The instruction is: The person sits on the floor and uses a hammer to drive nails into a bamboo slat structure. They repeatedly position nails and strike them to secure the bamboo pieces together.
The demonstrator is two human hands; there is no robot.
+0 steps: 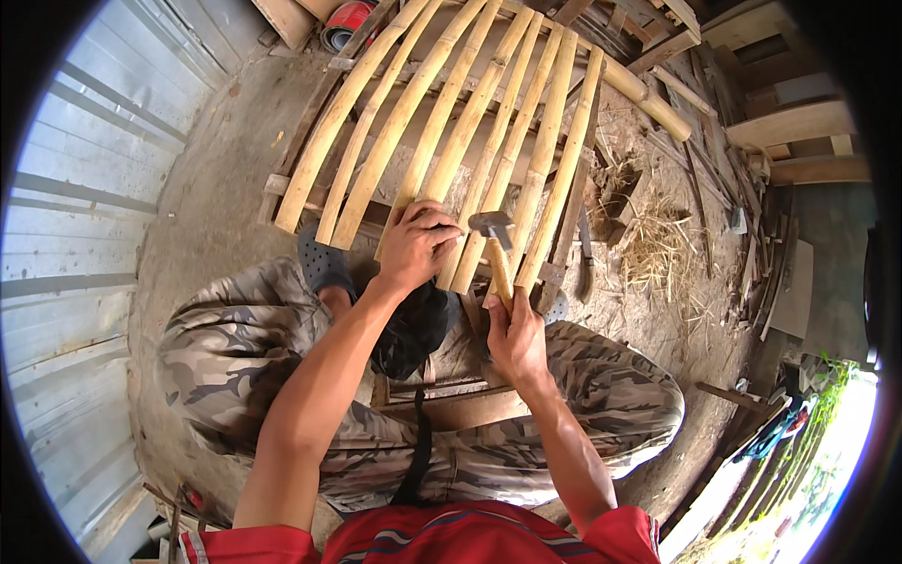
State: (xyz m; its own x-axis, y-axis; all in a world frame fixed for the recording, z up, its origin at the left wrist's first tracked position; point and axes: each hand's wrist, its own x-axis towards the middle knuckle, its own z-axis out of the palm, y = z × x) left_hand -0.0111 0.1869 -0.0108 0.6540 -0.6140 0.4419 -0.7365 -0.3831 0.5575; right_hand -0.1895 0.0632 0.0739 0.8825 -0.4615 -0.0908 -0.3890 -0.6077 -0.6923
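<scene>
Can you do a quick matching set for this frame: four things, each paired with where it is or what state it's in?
Things:
1. hammer
2. left hand
3. bamboo slats
4. dry straw

States or places:
A. pressed down on a slat end
B. loose heap on the ground to the person's right
C. gripped by its wooden handle in the right hand
D. laid side by side, fanning away from the person

Pairs: 1-C, 2-A, 3-D, 4-B
</scene>
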